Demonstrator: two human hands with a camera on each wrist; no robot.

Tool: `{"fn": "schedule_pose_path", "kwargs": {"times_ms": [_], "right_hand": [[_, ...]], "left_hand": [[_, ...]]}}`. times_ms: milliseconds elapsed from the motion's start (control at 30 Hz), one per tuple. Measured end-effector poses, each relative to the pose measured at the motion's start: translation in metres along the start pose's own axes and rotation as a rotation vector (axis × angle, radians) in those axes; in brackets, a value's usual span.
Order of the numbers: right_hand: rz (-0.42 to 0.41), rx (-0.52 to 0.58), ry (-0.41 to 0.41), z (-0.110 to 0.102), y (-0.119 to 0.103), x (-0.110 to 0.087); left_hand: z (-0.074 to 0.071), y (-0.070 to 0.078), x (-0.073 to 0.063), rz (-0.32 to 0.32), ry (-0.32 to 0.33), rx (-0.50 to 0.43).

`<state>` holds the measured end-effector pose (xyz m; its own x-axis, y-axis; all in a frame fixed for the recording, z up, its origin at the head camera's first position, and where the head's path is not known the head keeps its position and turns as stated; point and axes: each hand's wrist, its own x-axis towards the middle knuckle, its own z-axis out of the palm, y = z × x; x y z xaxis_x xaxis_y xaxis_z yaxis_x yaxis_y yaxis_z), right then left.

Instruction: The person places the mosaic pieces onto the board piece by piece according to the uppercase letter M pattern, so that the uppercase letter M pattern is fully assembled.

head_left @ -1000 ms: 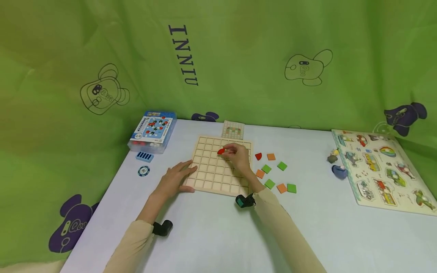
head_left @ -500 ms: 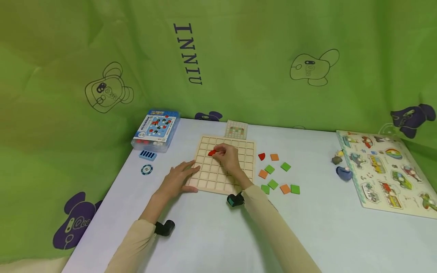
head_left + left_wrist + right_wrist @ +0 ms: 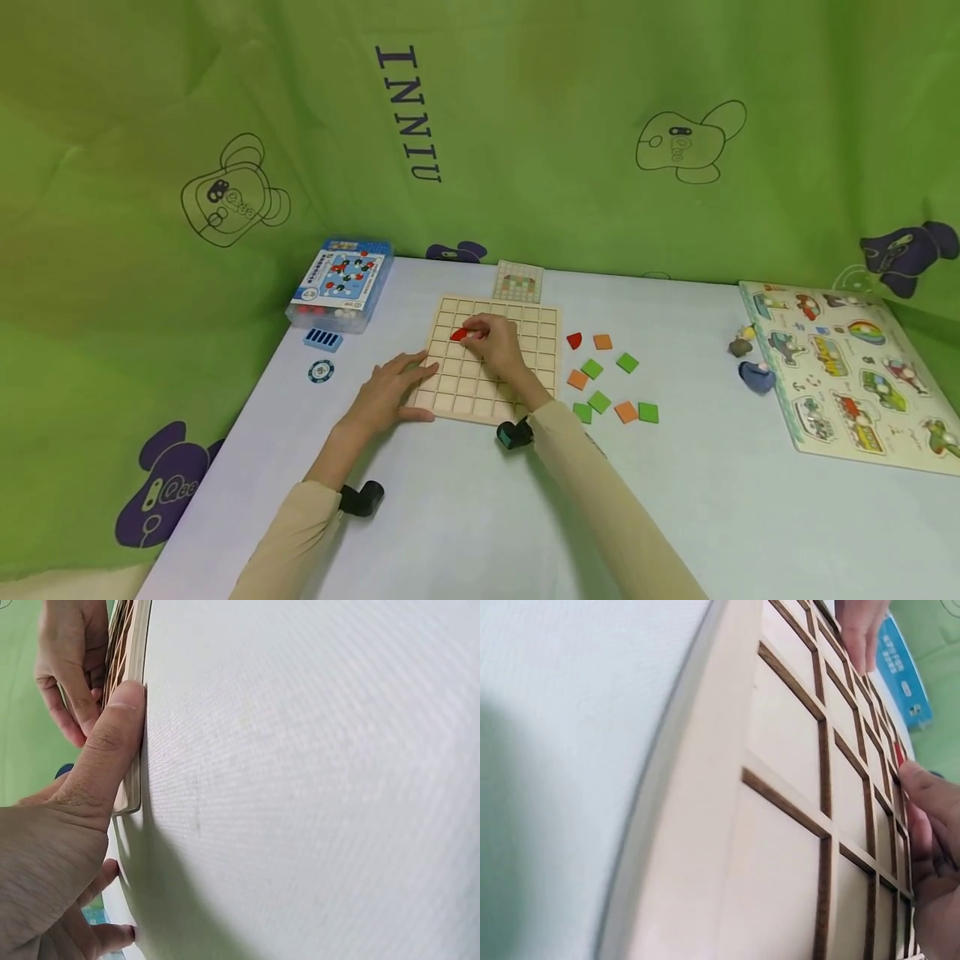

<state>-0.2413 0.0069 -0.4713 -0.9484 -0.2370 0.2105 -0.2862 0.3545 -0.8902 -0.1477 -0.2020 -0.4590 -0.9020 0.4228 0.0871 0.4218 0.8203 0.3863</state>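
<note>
Since a second ago the right hand [image 3: 495,343] and its red piece [image 3: 458,334] have moved left across the wooden grid board [image 3: 461,387]. The piece now sits near the board's far-left corner; whether it rests in a cell or just above one, I cannot tell. Its visible part lies nearly flat, the long axis slanting slightly, one end toward the board's left edge, the other hidden at the fingertips. The right thumb and fingers pinch it. The left hand [image 3: 386,390] has its fingers spread at the board's left edge, thumb against the near edge, other fingertips touching the tabletop [image 3: 450,500].

At the tabletop's far-left corner a clear box [image 3: 378,287] holds red balls [image 3: 303,309] and white balls [image 3: 347,314]. A puzzle board [image 3: 900,408] bearing pictured pieces lies by the right end. Beside the grid board's right edge lie a second red piece [image 3: 573,341], orange tiles [image 3: 602,342] and green tiles [image 3: 627,362]; a patterned card [image 3: 517,283] lies at its far edge.
</note>
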Motion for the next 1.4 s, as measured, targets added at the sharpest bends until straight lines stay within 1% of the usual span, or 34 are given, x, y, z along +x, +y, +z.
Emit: {"fn": "schedule_pose_path", "kwargs": {"times_ms": [133, 267, 433, 533, 633, 733, 833, 933, 1000, 1067, 1167, 1233, 1300, 1400], "right_hand": [[-0.003, 0.013, -0.023, -0.004, 0.002, 0.002], [-0.027, 0.033, -0.021, -0.009, 0.004, 0.004], [-0.048, 0.003, -0.022, -0.012, 0.007, 0.006], [-0.052, -0.023, -0.023, -0.013, 0.007, 0.007], [-0.053, -0.026, -0.032, -0.014, 0.008, 0.007], [-0.042, 0.011, -0.051, -0.018, 0.010, 0.006], [-0.042, 0.081, -0.067, -0.026, 0.011, 0.002], [-0.031, 0.163, -0.088, -0.041, 0.013, -0.007], [-0.008, 0.200, -0.123, -0.054, 0.014, -0.015], [0.030, 0.217, -0.164, -0.071, 0.014, -0.024], [0.055, 0.215, -0.205, -0.099, 0.017, -0.038], [0.053, 0.207, -0.197, -0.118, 0.019, -0.047], [0.045, 0.198, -0.170, -0.137, 0.023, -0.055], [0.040, 0.147, -0.128, -0.163, 0.030, -0.068]], "left_hand": [[0.000, 0.000, 0.001, 0.001, 0.006, -0.010], [-0.001, 0.001, 0.003, 0.004, 0.004, -0.014], [-0.001, 0.001, 0.006, -0.006, -0.016, -0.013], [0.000, 0.002, 0.007, 0.005, -0.012, -0.009], [0.001, 0.002, 0.008, 0.018, 0.001, -0.008], [0.001, 0.002, 0.008, 0.022, 0.005, -0.003], [0.001, 0.001, 0.007, 0.008, -0.002, -0.006], [0.002, 0.001, 0.006, -0.010, -0.011, -0.013], [0.002, 0.000, 0.005, -0.016, -0.014, -0.016], [0.003, 0.000, 0.004, -0.020, -0.016, -0.022], [0.003, -0.001, 0.002, -0.025, -0.010, -0.028], [0.002, -0.001, 0.001, -0.028, -0.004, -0.033], [0.002, -0.001, 0.001, -0.028, 0.002, -0.038], [0.002, -0.001, 0.000, -0.027, 0.004, -0.038]]}}
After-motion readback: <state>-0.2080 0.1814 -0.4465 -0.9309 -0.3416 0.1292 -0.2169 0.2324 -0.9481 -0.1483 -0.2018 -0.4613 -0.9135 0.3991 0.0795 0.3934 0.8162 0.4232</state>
